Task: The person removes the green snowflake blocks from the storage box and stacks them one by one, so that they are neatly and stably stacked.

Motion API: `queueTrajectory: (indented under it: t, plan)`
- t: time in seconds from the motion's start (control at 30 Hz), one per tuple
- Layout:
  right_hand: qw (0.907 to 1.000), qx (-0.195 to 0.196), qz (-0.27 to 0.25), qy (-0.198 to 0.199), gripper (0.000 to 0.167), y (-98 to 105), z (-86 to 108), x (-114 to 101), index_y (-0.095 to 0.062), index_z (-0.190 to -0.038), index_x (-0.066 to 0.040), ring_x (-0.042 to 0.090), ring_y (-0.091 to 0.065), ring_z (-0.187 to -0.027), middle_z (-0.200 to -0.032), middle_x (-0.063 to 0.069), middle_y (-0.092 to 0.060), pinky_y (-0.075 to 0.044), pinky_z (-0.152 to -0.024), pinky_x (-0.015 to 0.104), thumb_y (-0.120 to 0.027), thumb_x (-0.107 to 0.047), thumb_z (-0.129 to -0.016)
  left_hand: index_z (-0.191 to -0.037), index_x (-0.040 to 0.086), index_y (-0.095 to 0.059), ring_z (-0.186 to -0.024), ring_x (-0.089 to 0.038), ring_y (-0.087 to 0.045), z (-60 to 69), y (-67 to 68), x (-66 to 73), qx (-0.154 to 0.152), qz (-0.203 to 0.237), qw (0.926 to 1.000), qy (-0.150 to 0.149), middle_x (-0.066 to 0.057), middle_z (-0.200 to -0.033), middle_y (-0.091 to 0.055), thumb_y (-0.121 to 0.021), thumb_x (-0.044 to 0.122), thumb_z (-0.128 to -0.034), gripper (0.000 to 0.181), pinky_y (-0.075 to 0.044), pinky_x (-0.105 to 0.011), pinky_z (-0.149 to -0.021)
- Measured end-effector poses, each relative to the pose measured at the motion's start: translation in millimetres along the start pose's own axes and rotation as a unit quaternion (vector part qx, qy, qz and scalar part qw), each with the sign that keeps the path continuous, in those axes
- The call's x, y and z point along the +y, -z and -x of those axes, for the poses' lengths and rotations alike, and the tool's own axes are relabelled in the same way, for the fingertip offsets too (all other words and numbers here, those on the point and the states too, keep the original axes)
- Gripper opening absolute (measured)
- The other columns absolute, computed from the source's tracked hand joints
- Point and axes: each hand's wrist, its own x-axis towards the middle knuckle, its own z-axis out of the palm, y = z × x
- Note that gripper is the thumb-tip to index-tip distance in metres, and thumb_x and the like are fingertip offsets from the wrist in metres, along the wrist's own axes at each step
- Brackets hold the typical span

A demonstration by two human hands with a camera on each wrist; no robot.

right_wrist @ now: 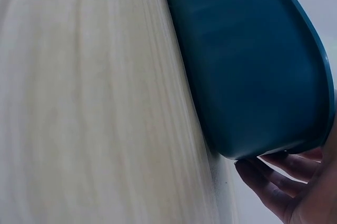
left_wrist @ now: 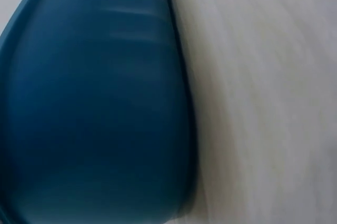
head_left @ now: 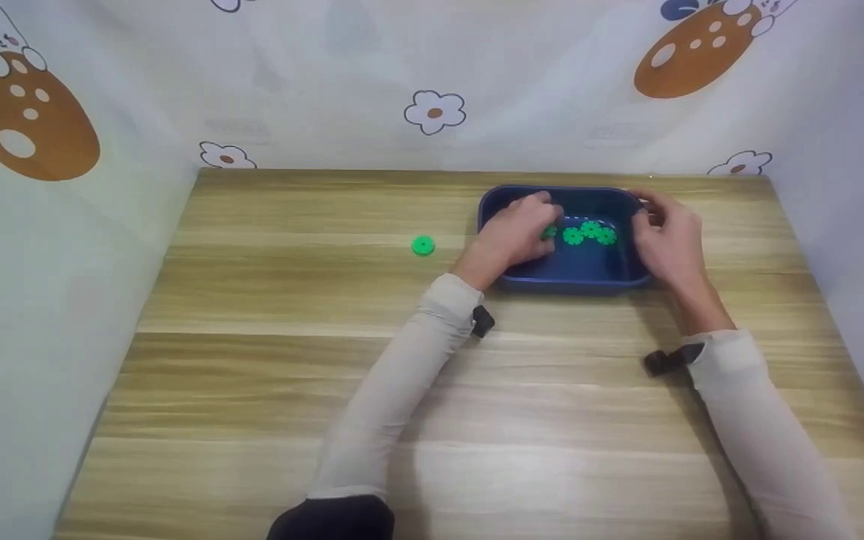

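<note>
Blue bin [head_left: 574, 285] right of centre, near back edge of tabletop [head_left: 274, 375], which runs wide left and below. Slotted green discs [head_left: 591, 229] inside. Left hand [head_left: 518, 231] reaches in; can't tell if pinching. Right hand [head_left: 672, 238] grips right rim.

The open top of the blue bin [head_left: 563, 284] lets a hand in from above, but its raised walls bar a sideways approach on every side. The left hand [head_left: 520, 231] reaches across the left wall and fills that part of the opening; the right hand [head_left: 673, 231] grips the right wall, blocking that end. Between them, a gap opens over the green discs [head_left: 590, 229] and the bin floor in front of them. Behind the bin, only a narrow strip separates it from the cloth backdrop [head_left: 342, 97]. The surface [head_left: 252, 390] offers wide passage leftward, interrupted by one loose disc [head_left: 423, 245]; in front, a corridor runs between the two sleeves [head_left: 394, 375].
</note>
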Motion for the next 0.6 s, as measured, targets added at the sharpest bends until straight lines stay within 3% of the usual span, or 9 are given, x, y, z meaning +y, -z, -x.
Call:
queueTrajectory:
  t: [0.13, 0.37, 0.6]
  plan:
    - [1.0000, 0.001, -0.001, 0.002, 0.041, -1.5, 0.1, -1.3, -0.073, -0.139, -0.012, 0.012, -0.068, -0.097, -0.127, 0.017, -0.077, -0.049, -0.081, 0.011, -0.051, -0.013, -0.105, -0.138, 0.015, -0.069, -0.114, -0.020, -0.066, 4.9, 4.7, 0.8, 0.023, 0.019, 0.9995, -0.008, -0.006, -0.135, -0.061, -0.071, 0.022, -0.1010, 0.038, -0.059, -0.031, -0.100]
    - [0.9998, 0.014, 0.002, 0.015, 0.040, -2.9, -0.9, -0.9, -0.075, -0.137, -0.011, -0.003, -0.065, -0.089, -0.124, 0.018, -0.079, -0.049, -0.079, 0.007, -0.051, -0.012, -0.104, -0.135, 0.015, -0.070, -0.122, -0.021, -0.064, 21.1, 16.2, -1.2, 0.085, 0.059, 0.9935, -0.049, -0.005, -0.139, -0.064, -0.069, 0.019, -0.1012, 0.034, -0.055, -0.030, -0.107]
    - [1.0000, 0.003, -0.005, 0.001, 0.040, -0.9, -0.3, -0.3, -0.073, -0.139, -0.012, 0.008, -0.068, -0.095, -0.129, 0.018, -0.077, -0.050, -0.079, 0.010, -0.052, -0.014, -0.106, -0.136, 0.011, -0.070, -0.123, -0.020, -0.064, 40.8, 21.6, -9.6, 0.110, 0.081, 0.9878, -0.074, -0.006, -0.137, -0.067, -0.068, 0.015, -0.1024, 0.034, -0.054, -0.027, -0.111]
